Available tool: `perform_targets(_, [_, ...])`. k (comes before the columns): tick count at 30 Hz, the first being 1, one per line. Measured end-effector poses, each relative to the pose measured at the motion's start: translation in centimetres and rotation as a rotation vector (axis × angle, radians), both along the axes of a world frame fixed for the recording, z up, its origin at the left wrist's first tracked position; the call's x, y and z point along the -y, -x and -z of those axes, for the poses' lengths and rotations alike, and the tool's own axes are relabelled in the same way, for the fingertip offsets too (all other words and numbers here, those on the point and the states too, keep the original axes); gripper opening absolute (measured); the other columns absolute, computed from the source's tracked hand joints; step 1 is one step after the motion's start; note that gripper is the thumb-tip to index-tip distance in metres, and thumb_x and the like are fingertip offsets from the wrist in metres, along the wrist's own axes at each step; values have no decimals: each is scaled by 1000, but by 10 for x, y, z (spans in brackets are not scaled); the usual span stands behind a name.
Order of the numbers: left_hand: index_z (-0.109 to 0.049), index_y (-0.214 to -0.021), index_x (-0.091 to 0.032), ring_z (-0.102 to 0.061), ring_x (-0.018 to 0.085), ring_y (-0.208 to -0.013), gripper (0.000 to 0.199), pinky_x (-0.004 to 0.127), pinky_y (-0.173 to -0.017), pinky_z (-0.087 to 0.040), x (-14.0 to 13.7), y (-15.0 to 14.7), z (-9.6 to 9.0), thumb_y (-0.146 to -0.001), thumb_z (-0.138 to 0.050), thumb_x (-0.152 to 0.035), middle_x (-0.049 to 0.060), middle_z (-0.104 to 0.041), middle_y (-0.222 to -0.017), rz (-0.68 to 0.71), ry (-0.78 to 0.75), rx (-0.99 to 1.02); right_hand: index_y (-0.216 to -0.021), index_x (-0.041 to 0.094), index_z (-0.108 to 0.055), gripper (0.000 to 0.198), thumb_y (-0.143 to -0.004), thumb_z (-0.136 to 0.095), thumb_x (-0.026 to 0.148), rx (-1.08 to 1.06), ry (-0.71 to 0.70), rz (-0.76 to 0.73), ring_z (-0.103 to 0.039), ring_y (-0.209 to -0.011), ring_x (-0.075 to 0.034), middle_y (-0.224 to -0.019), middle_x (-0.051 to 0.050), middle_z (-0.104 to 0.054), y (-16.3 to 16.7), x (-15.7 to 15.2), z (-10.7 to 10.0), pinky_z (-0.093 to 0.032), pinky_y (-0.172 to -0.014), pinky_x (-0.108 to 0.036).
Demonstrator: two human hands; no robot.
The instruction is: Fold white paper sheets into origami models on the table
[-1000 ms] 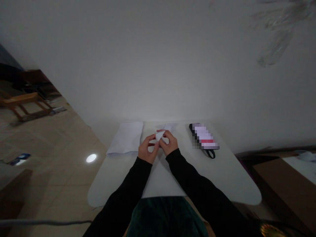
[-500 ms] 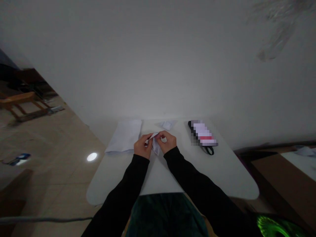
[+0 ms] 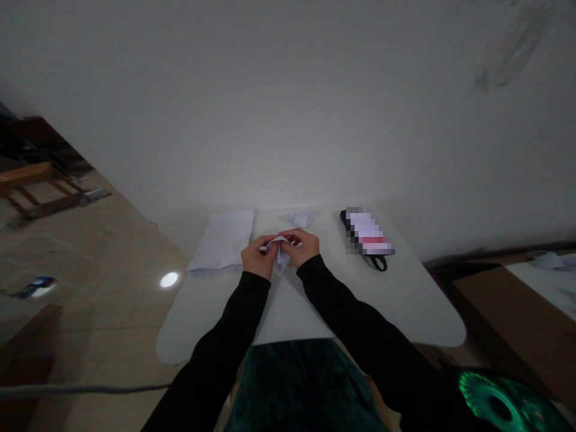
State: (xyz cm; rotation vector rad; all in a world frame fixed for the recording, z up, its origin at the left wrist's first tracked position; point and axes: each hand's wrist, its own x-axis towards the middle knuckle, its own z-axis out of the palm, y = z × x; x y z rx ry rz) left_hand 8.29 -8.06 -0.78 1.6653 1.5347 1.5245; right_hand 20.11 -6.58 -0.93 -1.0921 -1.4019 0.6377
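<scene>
A small folded piece of white paper (image 3: 281, 261) is pinched between my two hands above the middle of the table. My left hand (image 3: 260, 258) grips its left side with thumb and fingers. From the right, my right hand (image 3: 305, 246) pinches the upper edge, its fingertips close to those of the left. The paper's lower part hangs down to a point between the hands. Just beyond them lies another folded white paper piece (image 3: 300, 219). To the left rests a stack of white paper sheets (image 3: 222, 240).
The white table (image 3: 360, 312) stands against a grey wall (image 3: 288, 120). At its right lies a phone (image 3: 369, 231) with a blurred screen and a black strap (image 3: 380, 262). A green-lit round device (image 3: 495, 402) is at lower right, a wooden stool (image 3: 36, 180) at far left.
My fingers have come closer together on the paper, and its top edge now bends into a curve. The whole view has shifted slightly.
</scene>
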Motion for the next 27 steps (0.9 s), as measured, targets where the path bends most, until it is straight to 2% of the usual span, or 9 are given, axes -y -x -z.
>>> perform_targets(4, [-70,-80,-20,-46,9,-47,18,21,-46,-35,-1,-1,1,-69,-62,-31,-1,-66,-70,-32,6,-25,-75,18,-71,16,-63,-60,20,-6,54,39,-59,-60,-14,-70,-2,-68,2,-1,5,-47,-56,-26])
perform_targets(12, [-61,-74,-20,-57,14,-65,9,23,-58,-41,-2,0,-1,-69,-61,-27,0,-62,-69,24,12,-117,-73,20,-69,14,-64,-58,21,-12,126,12,-58,-58,-13,-65,1,-67,6,-5,14,-47,-53,-23])
perform_targets(17, [-58,-74,-21,-56,16,-69,7,26,-64,-40,1,4,-3,-71,-59,-27,0,-59,-71,-2,-31,-289,-75,20,-69,15,-67,-57,22,27,105,-17,-59,-61,-13,-70,0,-68,5,-5,16,-48,-57,-24])
perform_targets(20, [-59,-74,-22,-56,17,-74,6,27,-68,-41,1,5,-5,-68,-60,-24,0,-60,-73,57,14,-204,-73,20,-69,14,-65,-59,22,57,105,-40,-58,-57,-13,-65,1,-67,3,-5,17,-47,-56,-24])
perform_targets(23, [-61,-78,-22,-58,18,-80,14,27,-72,-42,-1,5,-6,-65,-58,-17,1,-63,-80,157,74,-68,-71,20,-69,12,-62,-62,22,77,102,-61,-55,-53,-12,-61,2,-65,2,-5,18,-46,-54,-24])
perform_targets(27, [-62,-80,-21,-57,19,-84,20,26,-68,-42,-5,7,-4,-62,-56,-15,2,-64,-83,160,137,37,-74,20,-69,16,-60,-62,18,70,94,-84,-54,-53,-11,-66,2,-66,5,-5,20,-47,-55,-23])
